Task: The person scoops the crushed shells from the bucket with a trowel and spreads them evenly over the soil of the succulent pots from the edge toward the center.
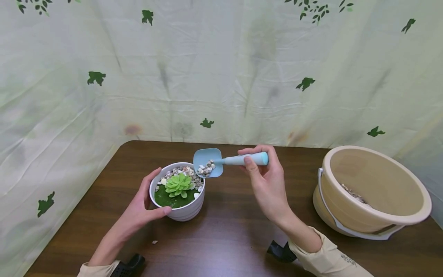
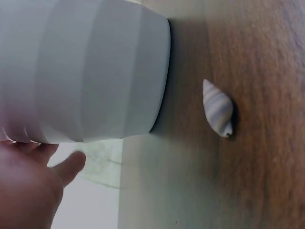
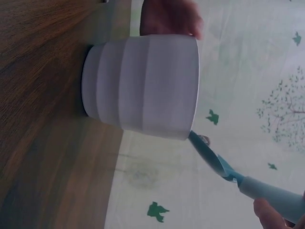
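Note:
A white ridged plant pot (image 1: 187, 214) stands on the table with a green succulent (image 1: 178, 185), green moss-like cover and small shells inside. My left hand (image 1: 140, 206) grips it from the left, thumb at the near rim and fingers round the far side. My right hand (image 1: 271, 184) holds a light blue hand shovel (image 1: 254, 158) by its handle. Several small shells (image 1: 206, 168) lie on the blade, tilted down towards the pot. In the right wrist view the blade tip (image 3: 194, 137) meets the pot's rim.
A beige bucket (image 1: 330, 211) with a grey handle stands at the right, small shells (image 1: 356, 195) in its bottom. One striped spiral shell (image 2: 218, 109) lies on the brown table (image 1: 221, 246) in front of the pot. A leaf-print cloth (image 1: 221, 69) hangs behind.

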The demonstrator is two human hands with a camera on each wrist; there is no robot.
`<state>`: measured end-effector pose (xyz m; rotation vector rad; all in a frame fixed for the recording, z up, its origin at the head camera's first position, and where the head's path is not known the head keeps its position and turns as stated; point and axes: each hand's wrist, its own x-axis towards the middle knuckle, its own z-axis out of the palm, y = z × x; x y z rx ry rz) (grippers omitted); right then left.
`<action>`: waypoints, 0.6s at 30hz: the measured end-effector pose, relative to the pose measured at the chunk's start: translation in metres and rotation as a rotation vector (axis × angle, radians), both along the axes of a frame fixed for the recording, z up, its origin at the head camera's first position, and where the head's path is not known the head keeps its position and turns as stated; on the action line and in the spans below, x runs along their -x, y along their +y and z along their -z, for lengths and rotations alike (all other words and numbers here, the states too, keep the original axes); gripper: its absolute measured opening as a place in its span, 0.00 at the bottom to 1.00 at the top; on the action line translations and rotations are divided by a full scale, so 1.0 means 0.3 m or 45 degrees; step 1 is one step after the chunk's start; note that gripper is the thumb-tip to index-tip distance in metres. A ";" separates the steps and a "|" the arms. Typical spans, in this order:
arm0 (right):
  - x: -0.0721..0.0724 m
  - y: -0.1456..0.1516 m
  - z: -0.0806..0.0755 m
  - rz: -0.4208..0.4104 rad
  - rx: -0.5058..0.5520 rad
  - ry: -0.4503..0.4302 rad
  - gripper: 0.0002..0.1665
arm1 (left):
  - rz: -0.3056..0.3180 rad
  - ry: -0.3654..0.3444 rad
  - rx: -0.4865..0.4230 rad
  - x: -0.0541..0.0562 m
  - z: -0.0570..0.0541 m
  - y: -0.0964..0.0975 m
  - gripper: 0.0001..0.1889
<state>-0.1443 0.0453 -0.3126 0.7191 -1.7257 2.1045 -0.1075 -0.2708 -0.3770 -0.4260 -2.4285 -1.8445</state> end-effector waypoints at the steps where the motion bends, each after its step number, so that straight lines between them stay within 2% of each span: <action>1: 0.000 0.000 0.000 0.001 -0.001 0.002 0.13 | 0.018 0.011 -0.026 0.001 0.000 -0.001 0.50; 4: 0.000 -0.001 0.000 0.009 -0.007 0.011 0.13 | 0.035 0.030 -0.061 0.002 -0.002 -0.001 0.49; 9: -0.002 -0.001 -0.001 0.028 -0.031 0.023 0.13 | 0.005 0.037 -0.037 0.002 -0.003 0.002 0.53; 16: -0.007 -0.002 0.000 0.034 -0.051 0.026 0.12 | -0.083 0.051 0.178 -0.002 -0.006 -0.003 0.53; 18: -0.008 -0.003 0.001 0.036 -0.048 0.024 0.12 | -0.082 0.052 0.190 -0.004 -0.006 -0.003 0.53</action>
